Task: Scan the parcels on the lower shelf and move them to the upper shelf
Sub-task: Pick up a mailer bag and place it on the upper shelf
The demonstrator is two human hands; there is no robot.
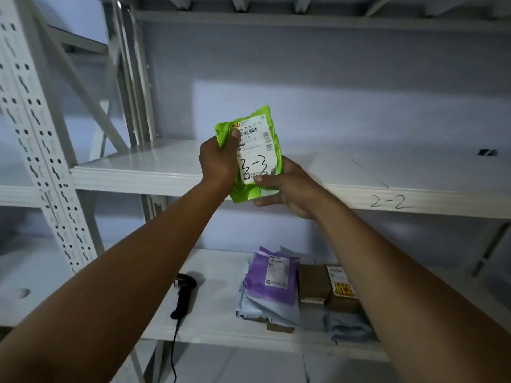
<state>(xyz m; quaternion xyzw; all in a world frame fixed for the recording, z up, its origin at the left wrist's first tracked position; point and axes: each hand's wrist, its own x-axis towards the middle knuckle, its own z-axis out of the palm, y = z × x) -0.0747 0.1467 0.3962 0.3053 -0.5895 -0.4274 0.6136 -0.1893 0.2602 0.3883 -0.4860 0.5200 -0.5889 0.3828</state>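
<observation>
Well out to the left of the left hand, the rack's white perforated upright (41, 161) is leaning across the view. Below and a little left of that hand, a black scanner (184, 294) is lying on the lower shelf (215, 313), its cord trailing over the front edge.

The left hand (218, 161) is gripping the upper left edge of a green parcel (254, 158), fingers curled round the crumpled plastic and the thumb pressing on the white label (255, 150), which is showing a handwritten "3-3". The parcel is being held upright in the air, just in front of the upper shelf (143, 167) and not resting on it.

The right hand (287, 186) is holding the parcel's lower right corner, with the thumb lying across the bottom of the label and the fingers curling underneath.

Well below both hands, a purple parcel (272, 275) is lying on top of a grey-blue bag (276, 308) on the lower shelf, with a brown box (326, 288) touching its right side.

Right of the right hand, a "2-2" marking (388, 201) is showing on the upper shelf's front edge. Farther right, a small dark object (488, 152) is sitting on that shelf; I cannot tell what it is.
</observation>
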